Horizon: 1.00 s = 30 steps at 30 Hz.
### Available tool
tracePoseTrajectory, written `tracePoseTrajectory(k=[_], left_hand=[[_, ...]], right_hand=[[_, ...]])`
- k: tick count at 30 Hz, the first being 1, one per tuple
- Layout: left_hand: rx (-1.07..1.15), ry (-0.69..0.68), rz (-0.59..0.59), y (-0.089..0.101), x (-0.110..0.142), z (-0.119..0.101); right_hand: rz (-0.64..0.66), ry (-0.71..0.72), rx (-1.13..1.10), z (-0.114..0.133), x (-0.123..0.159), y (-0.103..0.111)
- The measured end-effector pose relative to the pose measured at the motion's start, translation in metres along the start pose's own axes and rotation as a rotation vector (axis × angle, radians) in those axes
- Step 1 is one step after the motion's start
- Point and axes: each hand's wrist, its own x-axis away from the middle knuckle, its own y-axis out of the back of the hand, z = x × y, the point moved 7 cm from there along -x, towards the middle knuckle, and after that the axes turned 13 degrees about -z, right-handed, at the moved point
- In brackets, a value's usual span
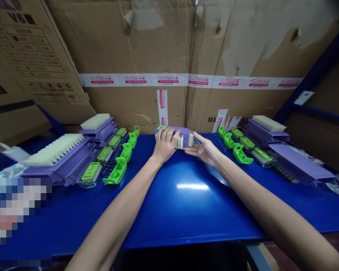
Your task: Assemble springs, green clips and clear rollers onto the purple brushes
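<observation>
At the back middle of the blue table, a purple brush (185,132) with pale bristles on its front side lies in my two hands. My left hand (166,142) is closed over its left part, fingers across the top, hiding much of it. Just left of those fingers a bright green piece (161,128) shows at its end. My right hand (205,149) takes the right end, thumb on the upper side and fingers beneath. A cream-coloured rounded part (191,139) sits at that end, beside my right thumb.
Purple brush parts (97,130) with pale bristles, green-topped clear pieces (90,173), springs and green brackets (126,152) stand in rows at left. Similar brackets (238,153) and purple parts (302,162) lie at right. Cardboard (124,105) walls the back of the blue table (192,214).
</observation>
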Motion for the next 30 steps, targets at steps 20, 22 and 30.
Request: tracePoseTrajectory(k=[20,22,30], left_hand=[[-0.148,0.241,0.13,0.004,-0.001,0.025],[-0.147,0.269,0.131,0.005,0.0,0.029],[-0.143,0.282,0.143,0.004,0.0,0.03]], right_hand=[[-0.477,0.94,0.596,0.047,0.03,0.013],[-0.54,0.982,0.8,0.055,0.028,0.02],[-0.572,0.721,1.652,0.048,0.012,0.039]])
